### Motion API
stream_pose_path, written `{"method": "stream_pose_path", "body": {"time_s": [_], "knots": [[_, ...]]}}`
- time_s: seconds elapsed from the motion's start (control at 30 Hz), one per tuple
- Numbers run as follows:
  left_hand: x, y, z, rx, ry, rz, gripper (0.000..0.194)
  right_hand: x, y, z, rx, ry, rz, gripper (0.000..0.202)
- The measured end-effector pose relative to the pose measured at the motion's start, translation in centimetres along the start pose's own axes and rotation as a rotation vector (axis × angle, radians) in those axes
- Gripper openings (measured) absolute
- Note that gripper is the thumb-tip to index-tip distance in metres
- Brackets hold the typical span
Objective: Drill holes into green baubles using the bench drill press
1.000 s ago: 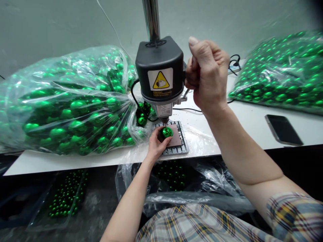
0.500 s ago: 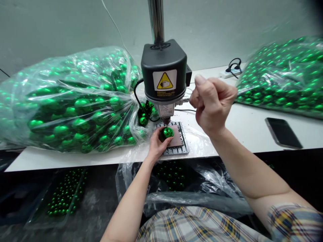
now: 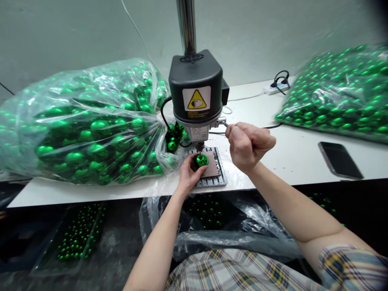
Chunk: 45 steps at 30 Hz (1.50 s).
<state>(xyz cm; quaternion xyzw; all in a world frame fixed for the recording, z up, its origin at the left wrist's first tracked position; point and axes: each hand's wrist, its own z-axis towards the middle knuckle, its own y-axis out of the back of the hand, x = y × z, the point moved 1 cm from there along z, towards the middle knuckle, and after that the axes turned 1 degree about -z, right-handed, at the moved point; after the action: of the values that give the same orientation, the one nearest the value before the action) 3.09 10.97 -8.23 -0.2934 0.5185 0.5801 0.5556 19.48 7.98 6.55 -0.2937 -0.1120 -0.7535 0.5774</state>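
A shiny green ball (image 3: 202,160) rests on a brownish pad (image 3: 212,165) over the slotted metal base (image 3: 223,178) of a drill press (image 3: 195,89). My left hand (image 3: 190,171) grips the ball from its left and front, thumb and fingers curved round it. Right above the ball is the drill bit (image 3: 200,151), its tip at the ball's top. My right hand (image 3: 250,146) is closed round the press's feed lever, whose grip is hidden in the fist; only the metal stub (image 3: 223,123) by the housing shows.
A large clear bag of green balls (image 3: 97,137) fills the table's left. Another bag (image 3: 339,97) lies at right, with a phone (image 3: 340,160) in front and a power strip (image 3: 277,88) behind. Below the table edge are an open plastic bag (image 3: 236,238) and a bin of balls (image 3: 75,238).
My right hand has come down and slightly left with the feed lever. The left hand and the ball stay in place under the bit.
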Motion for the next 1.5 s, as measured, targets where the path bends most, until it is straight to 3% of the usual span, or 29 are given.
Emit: {"method": "stream_pose_path", "body": {"time_s": [0.17,0.47,0.53,0.63,0.73,0.8,0.83,0.9,0.97,1.0,1.07,1.13,1.23,1.3,1.4,1.5], "knots": [[0.1,0.0,0.0,-0.005,-0.005,0.003,0.054,-0.7,-0.1,-0.2,-0.042,0.349,0.099,0.049],[-0.1,0.1,0.0,-0.011,-0.013,0.020,0.054,-0.9,0.5,-1.1,0.113,0.474,0.085,0.044],[0.0,0.1,0.1,-0.008,-0.004,0.030,0.054,-0.3,0.0,-0.3,0.040,0.424,0.092,0.047],[-0.1,-0.1,0.1,-0.029,0.013,0.029,0.053,0.7,-1.0,2.9,-0.113,0.191,0.107,0.052],[-1.5,0.0,-1.1,-0.129,-0.015,0.112,0.048,0.8,-1.9,6.8,-0.073,-0.093,0.138,0.052],[-3.3,0.6,-2.6,-0.156,-0.056,0.257,0.042,0.3,-2.0,8.6,-0.014,-0.204,0.153,0.053],[-4.4,1.1,-3.4,-0.112,-0.076,0.340,0.040,-0.1,-1.9,9.1,0.018,-0.229,0.158,0.053],[-6.3,2.2,-4.7,0.088,-0.093,0.466,0.042,-0.6,-1.8,9.5,0.059,-0.240,0.169,0.053],[-7.6,3.6,-4.8,0.238,-0.107,0.533,0.044,-0.8,-1.8,9.3,0.039,-0.243,0.188,0.053],[-7.9,4.3,-4.2,0.239,-0.116,0.563,0.038,-0.8,-1.8,9.2,0.009,-0.247,0.199,0.053],[-7.7,5.6,-1.7,0.116,-0.118,0.668,0.020,-0.4,-1.9,9.0,-0.040,-0.255,0.211,0.054],[-6.8,6.3,1.7,-0.011,-0.065,0.873,0.028,-0.1,-2.1,8.8,-0.045,-0.249,0.202,0.055],[-5.2,6.5,6.4,0.086,0.129,1.171,0.038,0.3,-2.3,8.8,-0.043,-0.243,0.206,0.057],[-4.5,6.3,8.3,0.183,0.214,1.246,0.041,0.4,-2.4,8.8,-0.062,-0.252,0.232,0.057],[-4.5,6.5,8.8,0.212,0.238,1.245,0.044,0.6,-2.4,8.7,-0.073,-0.257,0.253,0.058],[-5.3,7.5,7.5,0.081,0.199,1.100,0.049,0.8,-2.5,8.7,-0.080,-0.265,0.253,0.058]]}}
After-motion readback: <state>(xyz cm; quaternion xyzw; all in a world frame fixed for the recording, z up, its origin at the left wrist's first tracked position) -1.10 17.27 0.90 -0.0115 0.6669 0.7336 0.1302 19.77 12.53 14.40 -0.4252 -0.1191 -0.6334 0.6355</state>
